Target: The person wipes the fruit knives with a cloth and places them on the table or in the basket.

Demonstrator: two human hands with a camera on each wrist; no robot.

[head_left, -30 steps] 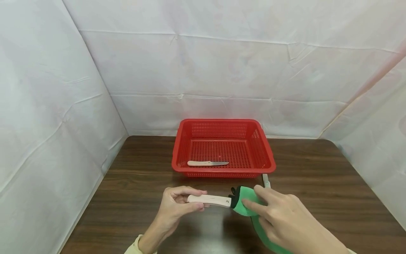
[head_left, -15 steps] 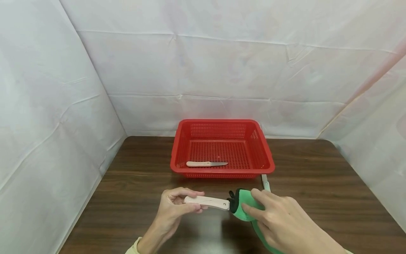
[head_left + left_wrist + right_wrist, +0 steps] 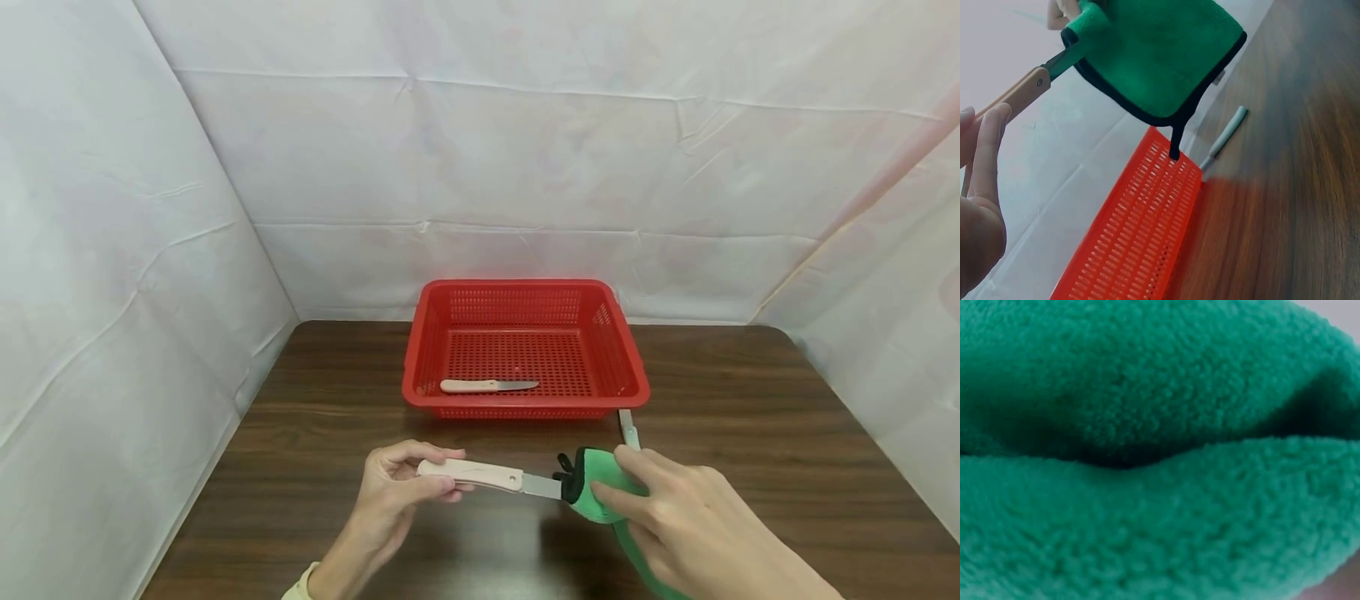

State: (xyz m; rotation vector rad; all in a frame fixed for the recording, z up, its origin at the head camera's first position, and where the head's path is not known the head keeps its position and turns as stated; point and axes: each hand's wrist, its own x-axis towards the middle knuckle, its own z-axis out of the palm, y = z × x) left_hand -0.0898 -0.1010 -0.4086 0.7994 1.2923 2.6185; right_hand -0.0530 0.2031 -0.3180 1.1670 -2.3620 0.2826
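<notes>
My left hand (image 3: pixel 382 492) pinches the pale wooden handle of a knife (image 3: pixel 480 475) between thumb and fingers, above the table. The blade points right; its base is bare and its far end is hidden in a green cloth (image 3: pixel 600 475) with black edging. My right hand (image 3: pixel 675 508) grips that cloth, folded around the blade. In the left wrist view the knife (image 3: pixel 1029 90) runs into the cloth (image 3: pixel 1154 56), whose loose corner hangs down. Green pile of the cloth (image 3: pixel 1160 512) fills the right wrist view, hiding the fingers there.
A red plastic basket (image 3: pixel 525 402) stands at the back of the wooden table (image 3: pixel 315 450). Inside it lies another knife (image 3: pixel 468 386) with a pale handle. A further knife (image 3: pixel 628 429) lies beside the basket's front right corner, partly behind my right hand. White sheeting (image 3: pixel 525 167) encloses the table.
The cloth has slid toward the right along the blade, baring a stretch of metal near the handle. My left hand with the knife has shifted slightly left.
</notes>
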